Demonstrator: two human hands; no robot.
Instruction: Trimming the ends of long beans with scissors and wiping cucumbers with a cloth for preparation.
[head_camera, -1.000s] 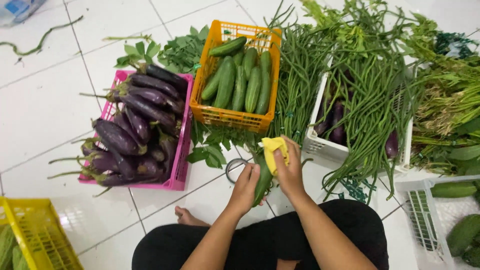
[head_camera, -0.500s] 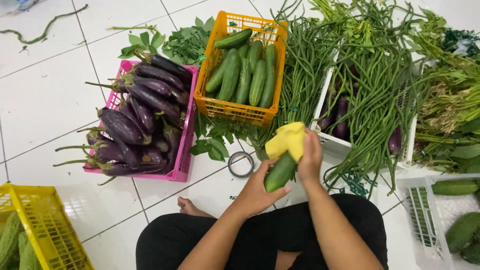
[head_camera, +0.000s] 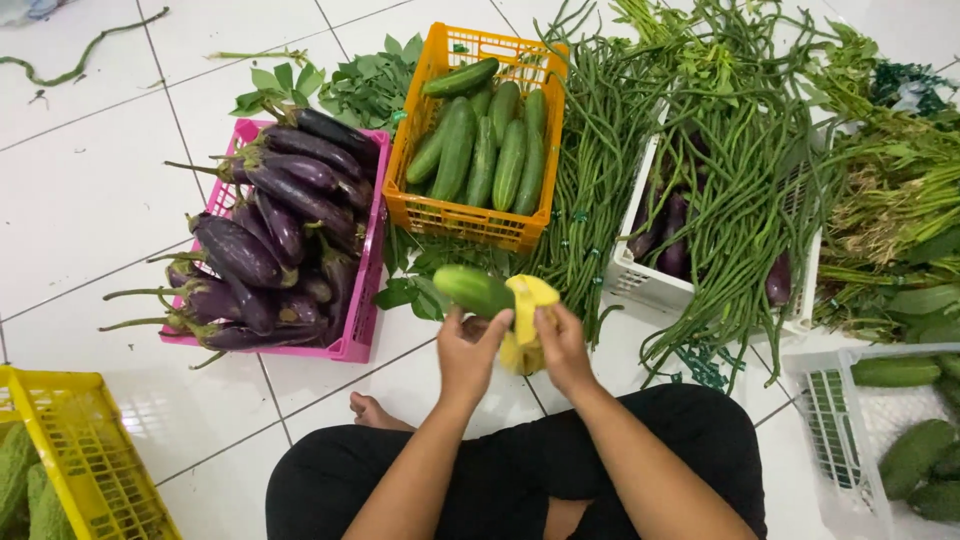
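Head view: cucumber (head_camera: 472, 290) against yellow cloth (head_camera: 524, 312)

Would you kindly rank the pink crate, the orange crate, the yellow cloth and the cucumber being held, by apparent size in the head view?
1-2. pink crate and orange crate: too alike to rank.
3-4. cucumber and yellow cloth: similar; partly hidden by the hands.

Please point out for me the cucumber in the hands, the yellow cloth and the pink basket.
cucumber (head_camera: 472, 290), head view, middle of its green body.
yellow cloth (head_camera: 527, 300), head view, upper folded part.
pink basket (head_camera: 362, 330), head view, right side wall.
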